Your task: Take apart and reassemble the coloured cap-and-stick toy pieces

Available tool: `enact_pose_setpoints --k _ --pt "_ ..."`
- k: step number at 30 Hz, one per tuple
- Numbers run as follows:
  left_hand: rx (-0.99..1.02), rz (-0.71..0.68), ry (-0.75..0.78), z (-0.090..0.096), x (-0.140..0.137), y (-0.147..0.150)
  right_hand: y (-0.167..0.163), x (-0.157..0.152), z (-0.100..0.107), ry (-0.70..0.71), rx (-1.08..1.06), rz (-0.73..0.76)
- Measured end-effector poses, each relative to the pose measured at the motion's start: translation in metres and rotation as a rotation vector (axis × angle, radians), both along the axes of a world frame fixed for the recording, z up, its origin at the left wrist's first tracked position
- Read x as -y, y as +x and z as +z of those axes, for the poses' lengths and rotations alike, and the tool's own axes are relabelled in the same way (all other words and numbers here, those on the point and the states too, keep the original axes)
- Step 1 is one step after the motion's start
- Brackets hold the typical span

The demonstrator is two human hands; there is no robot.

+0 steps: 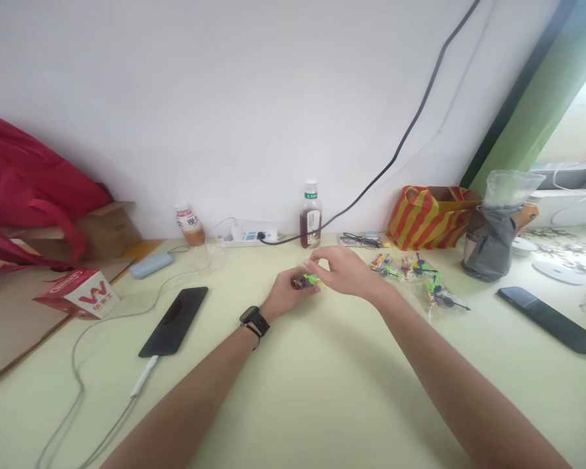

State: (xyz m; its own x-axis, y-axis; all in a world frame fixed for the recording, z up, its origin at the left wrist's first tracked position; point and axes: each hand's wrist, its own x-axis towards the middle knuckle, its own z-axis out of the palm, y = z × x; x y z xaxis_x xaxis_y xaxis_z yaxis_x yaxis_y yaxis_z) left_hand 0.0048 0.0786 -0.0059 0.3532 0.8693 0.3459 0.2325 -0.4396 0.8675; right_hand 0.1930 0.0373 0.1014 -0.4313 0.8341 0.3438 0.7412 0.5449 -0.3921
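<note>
My left hand, with a black watch on its wrist, is curled around a small green-and-dark plastic piece above the table. Close over that piece, my right hand has thumb and forefinger pinched together; whatever lies between the fingertips is too small to make out. Beyond my right wrist lie several clear bags of colourful small plastic parts, in green, blue, red and yellow. Much of the piece in my left hand is hidden by the fingers.
A phone on a cable lies left, near a red-and-white box. Along the wall stand a bottle, a power strip, a dark drink bottle and a striped bag. Another phone lies right.
</note>
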Motion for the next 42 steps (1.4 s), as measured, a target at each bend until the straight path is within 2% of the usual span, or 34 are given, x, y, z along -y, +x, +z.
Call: enact_pose_setpoints --k 6,10,15,18,22,24,26,30,35,38,42 --pt "0.007 -0.015 0.007 -0.001 0.001 0.001 0.002 -0.002 -0.006 -0.125 0.088 0.038" --pt "0.024 -0.007 -0.025 -0.002 0.0 0.001 0.004 -0.005 -0.002 -0.095 -0.017 0.014" --pt "0.028 -0.027 -0.063 -0.001 0.0 0.0 0.011 -0.007 0.003 -0.174 -0.081 -0.045" --pt "0.032 -0.055 -0.061 -0.001 -0.001 -0.001 0.01 -0.006 -0.002 -0.095 -0.001 -0.085" --pt "0.024 -0.066 -0.058 -0.003 -0.003 -0.002 0.004 -0.004 -0.006 0.042 0.032 -0.046" --pt "0.021 -0.075 -0.055 -0.004 -0.003 -0.002 0.003 -0.003 -0.006 0.052 0.04 -0.012" --pt "0.014 -0.084 -0.043 -0.003 -0.003 -0.002 0.003 -0.003 -0.005 0.002 0.064 -0.001" --pt "0.001 -0.085 0.001 0.002 0.0 0.0 0.002 -0.003 -0.007 -0.12 0.125 -0.03" --pt "-0.006 -0.081 0.061 0.013 0.005 0.002 0.0 0.0 -0.004 -0.217 0.086 -0.001" --pt "-0.009 -0.076 0.086 0.022 0.004 0.001 0.003 0.001 0.001 -0.184 0.093 -0.043" --pt "0.089 -0.05 0.054 0.029 -0.002 -0.001 0.01 0.0 0.006 -0.104 0.123 -0.109"
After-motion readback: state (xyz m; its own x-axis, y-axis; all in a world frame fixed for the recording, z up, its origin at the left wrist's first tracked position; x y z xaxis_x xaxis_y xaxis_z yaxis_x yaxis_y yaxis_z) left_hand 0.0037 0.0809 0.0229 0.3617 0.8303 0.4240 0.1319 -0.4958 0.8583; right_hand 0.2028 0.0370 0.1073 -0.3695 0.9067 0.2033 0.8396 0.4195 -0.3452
